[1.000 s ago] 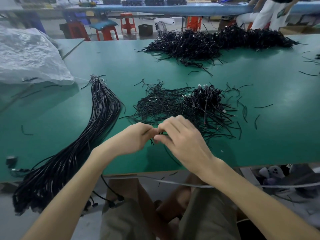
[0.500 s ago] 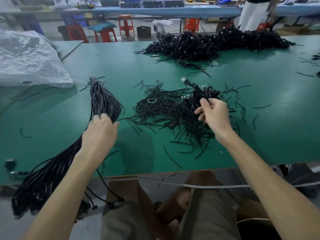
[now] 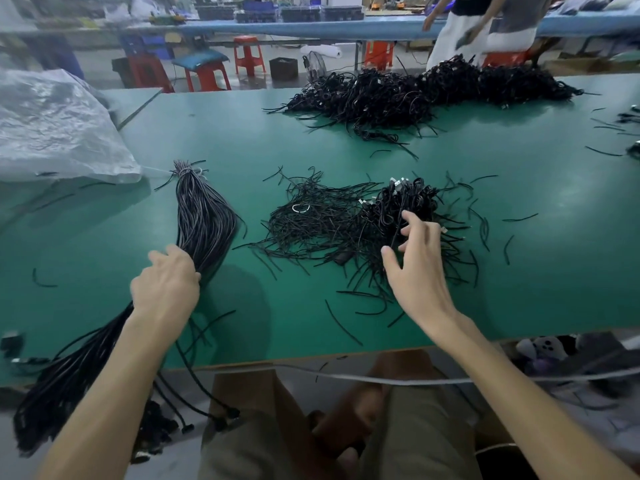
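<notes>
Far left: crumpled clear plastic sheet [image 3: 52, 129] lies on the bench [image 3: 311, 140], its corner just beside the tied head of the cable bundle [image 3: 204, 216]. The bundle runs diagonally toward the near left and overhangs the bench's near edge, its tail hanging below. Left hand [image 3: 166, 289] rests on the bundle mid-length, with the fingers bent over its far side; whether they pinch a strand, I cannot tell. Bare green surface lies between the two hands, down to the near edge. Centre: a flat scatter of loose black ties [image 3: 311, 230], merging rightward into a mound of coiled cables [image 3: 405, 199]. Right hand [image 3: 419, 268] is over that mound's near side, fingers spread wide, holding nothing. Stray ties dot the bench to the right of the mound, with open surface beyond. Far edge: a large heap of black cables [image 3: 415, 91], with red stools [image 3: 249, 57] behind.
</notes>
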Demonstrator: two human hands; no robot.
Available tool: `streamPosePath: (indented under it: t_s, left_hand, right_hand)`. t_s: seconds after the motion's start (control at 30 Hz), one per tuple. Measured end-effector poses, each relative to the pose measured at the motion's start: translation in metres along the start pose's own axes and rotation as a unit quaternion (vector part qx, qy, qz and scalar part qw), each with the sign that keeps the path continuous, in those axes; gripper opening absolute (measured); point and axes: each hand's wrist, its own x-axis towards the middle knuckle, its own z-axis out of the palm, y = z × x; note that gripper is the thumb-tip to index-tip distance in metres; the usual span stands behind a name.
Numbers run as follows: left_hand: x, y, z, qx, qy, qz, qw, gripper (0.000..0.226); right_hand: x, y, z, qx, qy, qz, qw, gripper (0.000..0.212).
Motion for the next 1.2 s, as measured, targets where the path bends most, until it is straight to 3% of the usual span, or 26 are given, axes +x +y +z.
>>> streamPosePath:
  t_s: [0.17, 0.37, 0.6, 0.67, 0.77, 0.87, 0.93, 1.0, 1.07, 1.2]
  left_hand:
    - [0.0, -0.005, -0.001, -0.08, 0.076, -0.016, 0.994, 0.054]
    - [0.002, -0.021, -0.001, -0.041, 0.092, 0.01, 0.995, 0.022]
    - [-0.009, -0.005, -0.013, -0.08, 0.179, 0.065, 0.978, 0.018]
    - [-0.014, 0.005, -0.02, -0.129, 0.151, 0.078, 0.977, 0.017]
    - [-0.035, 0.033, -0.029, -0.211, -0.005, 0.18, 0.961, 0.012]
    - [-0.065, 0.064, -0.034, -0.259, -0.133, 0.332, 0.897, 0.024]
    - [-0.075, 0.073, -0.037, -0.302, -0.141, 0.375, 0.865, 0.018]
    - [-0.074, 0.071, -0.042, -0.347, -0.133, 0.37, 0.852, 0.017]
    - [-0.067, 0.062, -0.044, -0.397, -0.154, 0.347, 0.835, 0.023]
    - [-0.053, 0.034, -0.041, -0.531, -0.239, 0.293, 0.759, 0.025]
  right_hand:
    - [-0.01, -0.002, 0.002, 0.008, -0.014, -0.023, 1.0, 0.052]
    - [-0.02, -0.004, 0.008, 0.021, -0.05, -0.015, 0.998, 0.045]
    - [-0.027, -0.018, 0.013, 0.01, -0.094, -0.038, 0.995, 0.038]
    - [-0.03, -0.024, 0.013, 0.027, -0.093, -0.059, 0.994, 0.038]
    - [-0.035, -0.039, 0.016, 0.022, -0.093, -0.136, 0.986, 0.048]
    - [-0.037, -0.053, 0.024, -0.021, -0.139, -0.234, 0.962, 0.068]
    - [-0.038, -0.057, 0.027, 0.014, -0.198, -0.211, 0.957, 0.073]
    - [-0.035, -0.054, 0.023, 0.02, -0.19, -0.18, 0.965, 0.056]
    - [-0.027, -0.045, 0.014, -0.012, -0.118, -0.172, 0.978, 0.043]
    - [0.0, -0.02, -0.008, 0.038, -0.044, -0.054, 0.997, 0.041]
